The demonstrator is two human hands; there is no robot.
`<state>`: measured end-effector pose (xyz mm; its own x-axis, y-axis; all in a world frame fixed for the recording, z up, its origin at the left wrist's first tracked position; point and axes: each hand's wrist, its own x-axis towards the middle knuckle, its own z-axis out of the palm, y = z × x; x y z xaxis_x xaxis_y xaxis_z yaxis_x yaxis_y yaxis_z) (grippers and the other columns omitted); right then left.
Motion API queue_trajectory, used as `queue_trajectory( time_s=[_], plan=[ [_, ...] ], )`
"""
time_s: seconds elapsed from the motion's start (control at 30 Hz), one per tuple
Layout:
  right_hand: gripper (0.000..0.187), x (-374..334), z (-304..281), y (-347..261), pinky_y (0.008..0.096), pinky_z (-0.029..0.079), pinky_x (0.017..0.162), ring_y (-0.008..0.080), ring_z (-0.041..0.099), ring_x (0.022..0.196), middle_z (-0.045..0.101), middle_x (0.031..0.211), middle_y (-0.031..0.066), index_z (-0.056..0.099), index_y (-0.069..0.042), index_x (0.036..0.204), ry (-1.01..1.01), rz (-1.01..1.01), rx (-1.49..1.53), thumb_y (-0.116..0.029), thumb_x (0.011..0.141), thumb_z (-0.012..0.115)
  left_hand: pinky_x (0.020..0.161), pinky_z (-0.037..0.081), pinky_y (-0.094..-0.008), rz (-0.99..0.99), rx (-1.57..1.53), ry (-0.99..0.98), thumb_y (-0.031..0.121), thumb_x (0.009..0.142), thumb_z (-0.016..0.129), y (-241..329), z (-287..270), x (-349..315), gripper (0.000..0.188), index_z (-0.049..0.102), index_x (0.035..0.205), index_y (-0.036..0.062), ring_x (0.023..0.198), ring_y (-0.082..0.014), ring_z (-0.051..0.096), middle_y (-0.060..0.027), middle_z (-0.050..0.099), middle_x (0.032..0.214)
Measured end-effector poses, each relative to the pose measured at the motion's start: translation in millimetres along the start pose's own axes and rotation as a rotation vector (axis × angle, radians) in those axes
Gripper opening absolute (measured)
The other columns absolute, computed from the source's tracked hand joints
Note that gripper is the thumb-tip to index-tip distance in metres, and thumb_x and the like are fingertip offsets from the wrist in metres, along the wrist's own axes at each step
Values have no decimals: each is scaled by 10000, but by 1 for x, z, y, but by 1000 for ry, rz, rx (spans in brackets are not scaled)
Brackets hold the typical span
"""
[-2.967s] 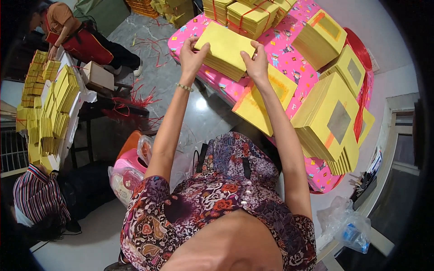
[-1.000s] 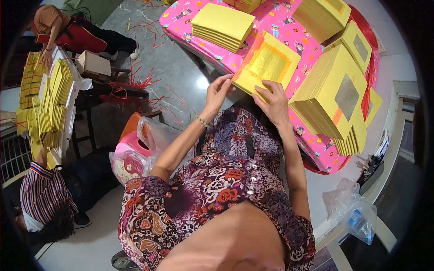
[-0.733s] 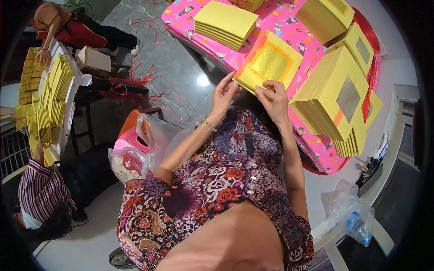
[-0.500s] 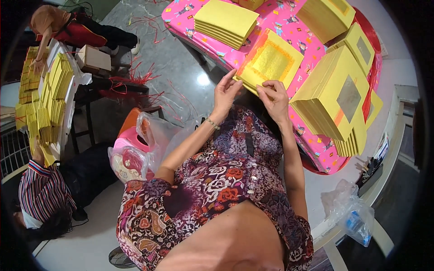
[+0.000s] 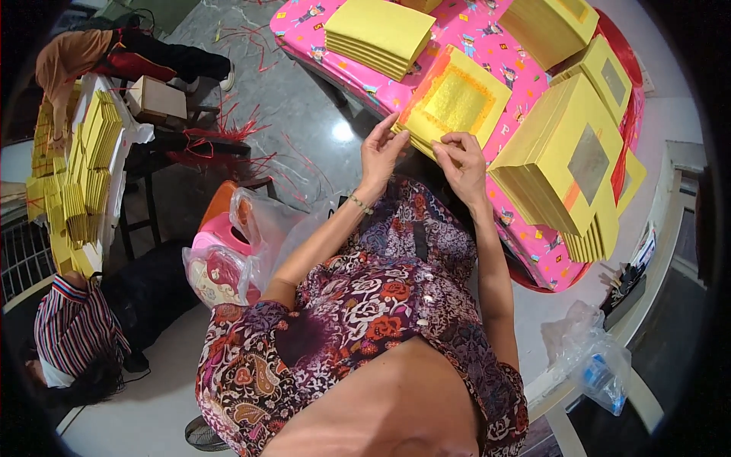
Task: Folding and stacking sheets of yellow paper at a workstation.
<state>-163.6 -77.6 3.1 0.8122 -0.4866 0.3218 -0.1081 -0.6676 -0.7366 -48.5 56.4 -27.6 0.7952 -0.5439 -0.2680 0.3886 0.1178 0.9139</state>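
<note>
A stack of yellow paper sheets [image 5: 437,73] lies at the near edge of the pink table, its top sheet bearing a gold foil square inside an orange border. My left hand [image 5: 379,156] pinches the stack's near-left corner, with the forefinger along its side and the thumb close to the front edge. At the near edge, my right hand [image 5: 463,165] has thumb and fingertips closed on the paper. How many sheets each hand grips cannot be made out.
Folded yellow paper bundles [image 5: 377,38] lie behind the stack. More thick bundles [image 5: 544,160] stand at the right on the pink patterned tablecloth [image 5: 499,65]. At the left, two people work beside another paper-covered table. A pink stool with plastic bags [image 5: 221,263] is near my left arm.
My hands and the paper stack have barely moved. At the far left, the person in brown has leaned further over the other table, and the striped-sleeved person's arm has shifted.
</note>
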Motion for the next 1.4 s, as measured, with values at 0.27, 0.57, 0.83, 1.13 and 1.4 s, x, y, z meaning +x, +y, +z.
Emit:
queue_trajectory(
  time_s=[0.27, 0.57, 0.83, 1.13, 1.4],
  plan=[
    [129, 1, 0, -1, 317, 484, 730, 214, 593, 861, 623, 908, 73, 745, -61, 918, -4, 32, 12, -137, 823, 701, 634, 485, -209, -8, -16, 0, 136, 884, 675, 0, 2, 2, 455, 541, 1316, 89, 760, -69, 600, 24, 599, 818],
    [124, -1, 1, -1, 316, 476, 734, 213, 590, 864, 625, 895, 72, 747, -58, 908, 10, 27, 17, -134, 820, 701, 629, 481, -203, -1, 3, -1, 139, 881, 678, 1, 0, 0, 461, 540, 1318, 86, 759, -67, 601, 22, 604, 814],
    [127, 0, 2, 3, 314, 477, 742, 216, 591, 868, 628, 903, 69, 743, -58, 911, 7, 13, 24, -143, 830, 695, 689, 492, -227, 127, 38, -66, 145, 857, 703, 2, -2, 4, 512, 515, 1329, 84, 860, -101, 599, -53, 602, 1063],
    [123, 2, -2, -1, 323, 489, 713, 228, 603, 839, 638, 883, 61, 726, -51, 894, -6, 29, 37, -149, 835, 682, 966, 384, -407, 1016, 1095, -404, 190, 724, 745, 54, -11, 46, 503, 585, 1194, 114, 1077, -280, 534, -79, 589, 1144],
    [230, 6, -17, -28, 367, 481, 682, 244, 616, 821, 617, 871, 72, 662, -74, 1028, 21, -78, -286, -139, 809, 684, 841, 417, -376, 1021, 1263, -745, 232, 818, 671, 76, 1, 74, 134, 635, 882, 120, 821, -217, 607, -22, 619, 825]
  ],
)
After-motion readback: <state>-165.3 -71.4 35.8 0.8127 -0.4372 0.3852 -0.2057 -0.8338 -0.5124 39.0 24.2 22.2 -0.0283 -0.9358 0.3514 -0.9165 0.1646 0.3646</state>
